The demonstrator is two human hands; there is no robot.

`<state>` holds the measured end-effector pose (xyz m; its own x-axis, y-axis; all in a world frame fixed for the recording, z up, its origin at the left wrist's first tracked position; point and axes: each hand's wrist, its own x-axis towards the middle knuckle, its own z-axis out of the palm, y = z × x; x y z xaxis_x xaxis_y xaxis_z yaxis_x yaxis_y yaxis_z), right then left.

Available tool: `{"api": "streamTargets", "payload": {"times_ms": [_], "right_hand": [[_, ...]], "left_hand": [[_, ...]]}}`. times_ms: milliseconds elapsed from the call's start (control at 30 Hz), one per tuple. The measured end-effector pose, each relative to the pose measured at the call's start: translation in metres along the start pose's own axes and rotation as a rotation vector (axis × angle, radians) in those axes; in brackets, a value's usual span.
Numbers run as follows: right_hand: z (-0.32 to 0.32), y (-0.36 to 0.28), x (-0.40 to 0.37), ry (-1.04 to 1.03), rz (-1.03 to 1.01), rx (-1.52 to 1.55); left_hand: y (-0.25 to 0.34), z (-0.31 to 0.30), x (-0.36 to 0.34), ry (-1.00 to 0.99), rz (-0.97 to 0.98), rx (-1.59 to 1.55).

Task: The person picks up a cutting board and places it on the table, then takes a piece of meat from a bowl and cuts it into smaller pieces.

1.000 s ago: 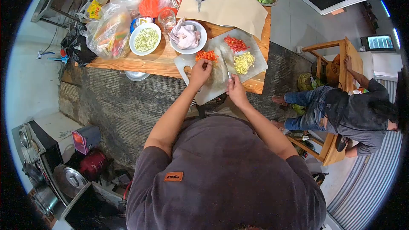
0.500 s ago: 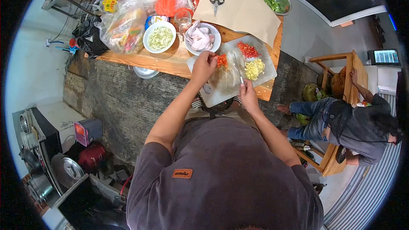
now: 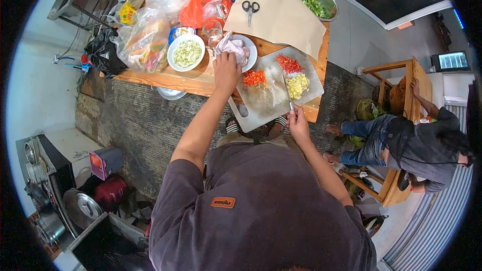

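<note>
My left hand [image 3: 227, 69] is at the near left rim of a white bowl [image 3: 253, 51], its fingers bent against the raw chicken [image 3: 234, 50] inside. Whether they grip the chicken or the rim is hidden. My right hand [image 3: 299, 124] holds a knife [image 3: 288, 92] by its handle, the blade lying over the pale cutting board [image 3: 261, 101]. On the board are chopped orange-red pieces [image 3: 254, 78], chopped red chili [image 3: 288, 63] and chopped yellowish pieces [image 3: 298, 86]. A white bowl of pale green shreds [image 3: 187, 53] stands left of the chicken.
Black scissors [image 3: 250, 11] lie on brown paper [image 3: 276, 17]. A metal bowl of green leaves [image 3: 315, 2] is at the far right. Plastic bags [image 3: 143, 40] and a glass [image 3: 213, 32] stand on the wooden table [image 3: 201, 85]. Another person [image 3: 422, 140] is at a wooden bench on the right.
My left hand has left the orange-red pieces on the board and reached forward to the chicken bowl. My right hand, with the knife, has shifted slightly toward me.
</note>
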<state>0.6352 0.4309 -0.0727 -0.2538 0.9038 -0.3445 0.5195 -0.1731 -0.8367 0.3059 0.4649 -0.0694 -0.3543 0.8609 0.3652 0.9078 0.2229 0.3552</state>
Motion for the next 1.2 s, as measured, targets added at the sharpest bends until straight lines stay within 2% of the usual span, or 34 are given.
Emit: {"api": "streamTargets", "payload": {"times_ms": [100, 300, 400, 533, 700, 900, 1100, 1200], "right_hand": [[-0.003, -0.004, -0.003, -0.002, 0.008, -0.052], [-0.006, -0.001, 0.0, -0.014, 0.039, -0.113], [-0.009, -0.004, -0.001, -0.008, 0.005, -0.089], [-0.012, -0.01, -0.003, 0.006, 0.012, -0.062], [-0.013, -0.003, -0.004, 0.021, 0.003, -0.022], [-0.014, 0.003, -0.003, 0.006, -0.024, -0.023], [-0.015, -0.006, -0.002, -0.006, 0.014, -0.053], [-0.013, -0.005, -0.001, -0.006, 0.031, -0.044]], "left_hand": [[0.001, -0.002, 0.006, -0.088, -0.021, 0.064], [-0.003, -0.001, 0.016, -0.127, 0.018, 0.128], [-0.008, 0.004, 0.02, -0.074, 0.046, 0.063], [-0.015, 0.009, 0.022, -0.107, 0.021, 0.022], [-0.018, 0.001, 0.02, -0.021, -0.08, -0.246], [-0.027, 0.003, 0.02, 0.014, -0.123, -0.373], [-0.027, -0.014, 0.03, -0.092, -0.265, -0.594], [-0.032, -0.014, 0.029, -0.085, -0.281, -0.716]]}}
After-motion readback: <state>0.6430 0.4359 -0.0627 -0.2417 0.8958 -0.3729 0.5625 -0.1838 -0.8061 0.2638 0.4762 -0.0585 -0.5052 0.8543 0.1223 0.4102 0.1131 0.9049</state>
